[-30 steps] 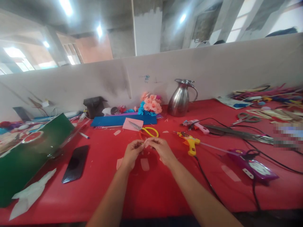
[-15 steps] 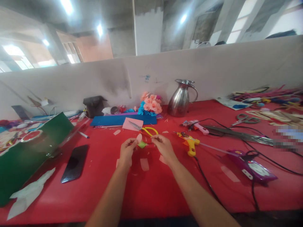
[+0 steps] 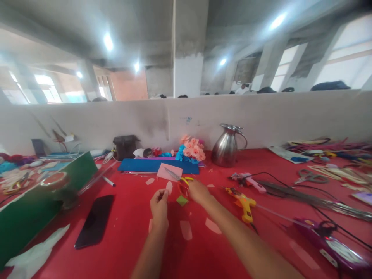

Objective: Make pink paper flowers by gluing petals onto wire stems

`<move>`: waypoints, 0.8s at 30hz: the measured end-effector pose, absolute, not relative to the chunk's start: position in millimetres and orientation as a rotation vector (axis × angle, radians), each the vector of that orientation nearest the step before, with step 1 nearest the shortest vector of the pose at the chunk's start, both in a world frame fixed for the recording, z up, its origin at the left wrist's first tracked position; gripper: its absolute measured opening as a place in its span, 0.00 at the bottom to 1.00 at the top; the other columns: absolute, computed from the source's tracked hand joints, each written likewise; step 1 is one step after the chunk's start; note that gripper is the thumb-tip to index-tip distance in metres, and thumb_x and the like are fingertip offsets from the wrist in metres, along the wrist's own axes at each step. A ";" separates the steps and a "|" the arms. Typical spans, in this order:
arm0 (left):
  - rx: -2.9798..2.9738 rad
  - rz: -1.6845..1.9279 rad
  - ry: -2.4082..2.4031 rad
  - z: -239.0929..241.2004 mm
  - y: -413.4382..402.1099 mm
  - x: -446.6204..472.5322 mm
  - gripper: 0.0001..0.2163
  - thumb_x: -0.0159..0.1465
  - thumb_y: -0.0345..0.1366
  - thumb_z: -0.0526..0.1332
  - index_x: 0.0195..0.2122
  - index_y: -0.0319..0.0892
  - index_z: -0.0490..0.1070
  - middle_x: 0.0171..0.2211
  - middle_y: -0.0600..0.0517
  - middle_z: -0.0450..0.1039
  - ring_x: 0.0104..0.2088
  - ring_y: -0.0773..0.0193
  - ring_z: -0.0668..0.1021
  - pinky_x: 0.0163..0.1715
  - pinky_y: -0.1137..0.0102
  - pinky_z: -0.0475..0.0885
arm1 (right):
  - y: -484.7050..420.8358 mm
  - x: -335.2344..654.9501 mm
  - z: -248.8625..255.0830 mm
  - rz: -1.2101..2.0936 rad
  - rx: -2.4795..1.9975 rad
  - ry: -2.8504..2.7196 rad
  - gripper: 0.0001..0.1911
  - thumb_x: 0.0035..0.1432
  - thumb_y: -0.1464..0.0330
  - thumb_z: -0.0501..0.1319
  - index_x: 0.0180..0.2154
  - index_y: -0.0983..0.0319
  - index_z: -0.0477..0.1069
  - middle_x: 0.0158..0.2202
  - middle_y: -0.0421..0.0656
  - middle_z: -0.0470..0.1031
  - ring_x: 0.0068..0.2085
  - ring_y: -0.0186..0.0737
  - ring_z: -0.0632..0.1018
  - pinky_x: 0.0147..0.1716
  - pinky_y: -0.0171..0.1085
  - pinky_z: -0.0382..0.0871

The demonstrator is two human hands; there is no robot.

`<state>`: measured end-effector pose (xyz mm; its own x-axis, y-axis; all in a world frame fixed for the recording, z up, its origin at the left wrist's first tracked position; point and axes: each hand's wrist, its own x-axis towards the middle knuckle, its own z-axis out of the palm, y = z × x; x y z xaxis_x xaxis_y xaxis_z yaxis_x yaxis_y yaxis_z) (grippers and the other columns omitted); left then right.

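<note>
My left hand pinches a small pink paper petal and holds it upright above the red table. My right hand reaches forward onto the yellow-handled scissors, which lie partly on a pink sheet; its fingers are curled and blurred. A small green paper piece lies between my hands. Loose pink petals lie on the table nearer to me.
A yellow glue gun and a pink glue gun lie to the right with black cables. A steel jug, paper flowers and a blue sheet stand behind. A black phone and green board lie left.
My hands have drawn apart. The right hand has left the petal and gone forward to the scissors, the green piece now lies on the table, and the view has tilted upward.
</note>
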<state>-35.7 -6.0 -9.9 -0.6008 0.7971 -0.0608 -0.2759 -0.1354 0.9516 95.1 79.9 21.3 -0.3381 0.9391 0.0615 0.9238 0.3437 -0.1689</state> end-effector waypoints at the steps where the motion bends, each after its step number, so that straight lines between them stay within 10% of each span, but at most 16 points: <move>1: 0.609 1.833 1.369 -9.3 -6.2 -35.5 0.13 0.47 0.44 0.65 0.26 0.38 0.70 0.18 0.58 0.61 0.21 0.72 0.61 0.22 0.76 0.56 | 82.9 94.0 19.5 0.154 -1.720 -2.468 0.12 0.49 0.75 0.57 0.38 0.64 0.72 0.40 0.53 0.75 0.40 0.47 0.76 0.35 0.37 0.67; 24: 0.718 1.868 1.431 -15.5 -2.6 -34.9 0.10 0.49 0.40 0.61 0.25 0.37 0.70 0.20 0.55 0.65 0.23 0.71 0.65 0.26 0.75 0.60 | 96.3 98.9 35.0 0.346 -1.583 -2.378 0.14 0.58 0.70 0.51 0.43 0.60 0.71 0.43 0.44 0.74 0.44 0.39 0.73 0.40 0.32 0.62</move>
<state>-34.9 -2.6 -15.5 -0.6255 0.7798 0.0271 -0.1767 -0.1754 0.9685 98.9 96.3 35.0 -0.3706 0.9248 0.0858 0.8620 0.3769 -0.3390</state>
